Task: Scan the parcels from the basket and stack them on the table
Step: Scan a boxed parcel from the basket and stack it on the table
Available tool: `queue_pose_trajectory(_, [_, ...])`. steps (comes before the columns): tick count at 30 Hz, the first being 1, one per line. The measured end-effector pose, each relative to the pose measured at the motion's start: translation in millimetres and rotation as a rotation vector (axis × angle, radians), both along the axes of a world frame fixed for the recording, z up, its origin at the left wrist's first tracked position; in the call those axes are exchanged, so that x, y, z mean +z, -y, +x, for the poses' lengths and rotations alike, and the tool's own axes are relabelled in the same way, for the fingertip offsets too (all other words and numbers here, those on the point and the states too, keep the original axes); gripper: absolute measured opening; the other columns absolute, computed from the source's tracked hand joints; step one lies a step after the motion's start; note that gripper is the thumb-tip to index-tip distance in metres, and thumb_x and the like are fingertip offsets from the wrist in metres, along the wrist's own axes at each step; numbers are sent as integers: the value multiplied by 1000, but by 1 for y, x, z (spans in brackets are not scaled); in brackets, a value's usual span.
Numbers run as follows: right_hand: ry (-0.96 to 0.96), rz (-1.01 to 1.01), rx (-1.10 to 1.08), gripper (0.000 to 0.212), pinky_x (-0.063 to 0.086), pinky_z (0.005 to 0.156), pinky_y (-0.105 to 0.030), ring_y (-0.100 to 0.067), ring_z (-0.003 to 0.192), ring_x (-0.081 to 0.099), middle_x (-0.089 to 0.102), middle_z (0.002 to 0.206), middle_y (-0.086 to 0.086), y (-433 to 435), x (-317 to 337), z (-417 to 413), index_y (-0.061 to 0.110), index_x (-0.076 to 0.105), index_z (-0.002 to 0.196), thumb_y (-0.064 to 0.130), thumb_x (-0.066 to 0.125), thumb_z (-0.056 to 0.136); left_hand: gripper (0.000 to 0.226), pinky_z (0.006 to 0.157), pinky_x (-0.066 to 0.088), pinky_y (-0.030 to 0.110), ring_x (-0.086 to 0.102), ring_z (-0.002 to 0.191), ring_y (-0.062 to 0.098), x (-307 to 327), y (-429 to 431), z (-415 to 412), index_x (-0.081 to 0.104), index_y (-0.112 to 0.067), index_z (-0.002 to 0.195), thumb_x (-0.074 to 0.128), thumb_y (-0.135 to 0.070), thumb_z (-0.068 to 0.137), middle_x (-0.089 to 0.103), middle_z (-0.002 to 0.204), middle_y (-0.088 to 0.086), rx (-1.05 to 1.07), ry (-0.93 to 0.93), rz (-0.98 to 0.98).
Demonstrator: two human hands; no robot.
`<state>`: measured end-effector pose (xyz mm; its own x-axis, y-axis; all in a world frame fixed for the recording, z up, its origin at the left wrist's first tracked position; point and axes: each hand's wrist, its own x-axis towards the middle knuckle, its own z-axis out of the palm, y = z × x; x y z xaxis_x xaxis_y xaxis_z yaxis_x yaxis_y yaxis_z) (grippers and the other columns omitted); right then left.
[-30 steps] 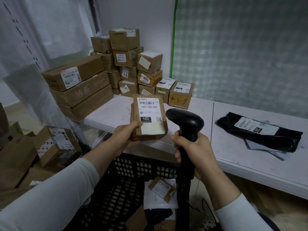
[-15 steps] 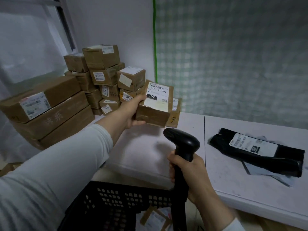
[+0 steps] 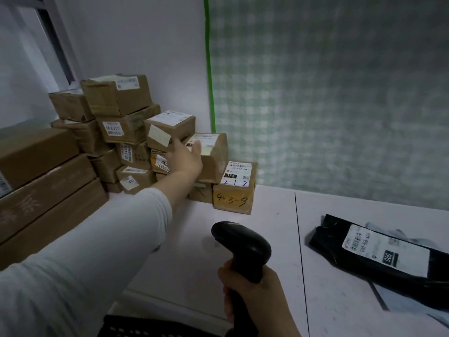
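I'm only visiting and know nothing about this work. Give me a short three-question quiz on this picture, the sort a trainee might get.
1. True or false: the right hand grips the scanner.
2. What is handwritten on the front of the box at the right end of the stack? A) 4-3-9 B) 7-5-1 C) 1-0-6
3. Fill in: on the table, the black bag lies to the ____ of the scanner.

Key: 1 true; 2 A; 3 right.
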<state>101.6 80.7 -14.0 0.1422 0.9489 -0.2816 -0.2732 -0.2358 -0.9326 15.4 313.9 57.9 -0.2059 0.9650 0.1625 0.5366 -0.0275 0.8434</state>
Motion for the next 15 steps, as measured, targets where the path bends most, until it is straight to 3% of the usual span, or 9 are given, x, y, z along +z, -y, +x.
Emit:
queue_pose_trajectory(3, [-9, 6, 5, 12, 39, 43, -28, -25, 39, 48, 55, 55, -18, -2, -1, -3, -5, 62, 85, 0, 70, 78, 79, 113, 17, 54, -5, 144, 37, -11, 19, 2, 12, -35, 151, 53, -58, 87, -6, 157, 17, -179, -396, 138])
queue_pose_trajectory(5, [-14, 9, 13, 11, 40, 44, -29, -25, 40, 49, 56, 55, -17, -5, -1, -3, -3, 62, 85, 0, 70, 78, 84, 112, 16, 57, -17, 143, 36, -17, 20, 3, 14, -39, 150, 57, -63, 82, -13, 157, 11, -260, -640, 142])
queue_pose_trajectory(10, [-27, 15, 20, 9, 42, 45, -29, -24, 40, 49, 56, 56, -14, -13, -1, -2, 0, 62, 83, 2, 70, 79, 71, 111, 27, 55, 4, 143, 36, -19, 0, 10, 18, -26, 150, 53, -45, 92, 15, 153, 16, -298, -852, 149])
queue_pose_trajectory(15, [-38, 19, 11, 8, 42, 45, -28, -24, 42, 49, 56, 55, -11, -22, -4, -1, 2, 63, 82, 4, 70, 79, 62, 111, 28, 48, 15, 139, 37, -17, -14, 14, 21, -14, 149, 51, -29, 96, 21, 148, 23, -301, -897, 204])
